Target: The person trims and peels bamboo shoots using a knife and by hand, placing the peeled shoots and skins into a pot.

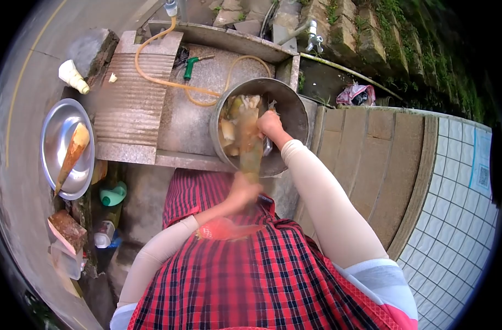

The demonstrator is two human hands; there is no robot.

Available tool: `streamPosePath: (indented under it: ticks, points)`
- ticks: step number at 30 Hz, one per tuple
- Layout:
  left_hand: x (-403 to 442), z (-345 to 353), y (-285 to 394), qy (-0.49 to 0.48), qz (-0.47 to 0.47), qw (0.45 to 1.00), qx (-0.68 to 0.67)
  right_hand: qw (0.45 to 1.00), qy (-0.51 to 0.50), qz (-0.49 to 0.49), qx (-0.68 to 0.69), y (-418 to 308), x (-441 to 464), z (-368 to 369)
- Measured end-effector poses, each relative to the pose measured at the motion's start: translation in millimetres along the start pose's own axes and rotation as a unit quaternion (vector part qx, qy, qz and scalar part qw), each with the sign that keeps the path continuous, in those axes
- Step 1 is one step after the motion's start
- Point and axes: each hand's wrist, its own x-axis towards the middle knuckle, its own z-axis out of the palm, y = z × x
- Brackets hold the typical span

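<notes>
A long, greenish-brown bamboo shoot (251,148), smeared by motion, slants over a deep metal pot (296,118). My left hand (244,191) is closed round its near end, just outside the pot's rim. My right hand (270,124) is closed at the shoot's right side, over the pot. What its fingers hold is hidden; a shiny, silvery edge shows just below them. Pale and brown pieces (229,129) that look like shoot husks or offcuts lie inside the pot.
At left, a steel basin (51,124) holds another bamboo shoot (75,151). A pale peeled shoot (73,76) rests against a stone. A yellow hose (152,81) and a green-handled spray nozzle (190,67) lie by the washboard (127,113). A stone ledge (372,165) stands at right.
</notes>
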Motion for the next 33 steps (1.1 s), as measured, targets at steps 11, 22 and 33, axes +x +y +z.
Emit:
streamPosePath:
  ticks: [11, 22, 33]
  points:
    - [10, 2, 4, -0.013, -0.1, 0.986, -0.131, 0.993, -0.059, 0.029, 0.096, 22, -54, -11]
    - [12, 9, -6, 0.007, -0.063, 0.993, -0.103, 0.968, -0.074, 0.079, 0.226, 33, -67, -7]
    - [11, 8, 0, -0.003, -0.06, 0.993, -0.097, 0.961, -0.042, 0.044, 0.269, 39, -77, 6]
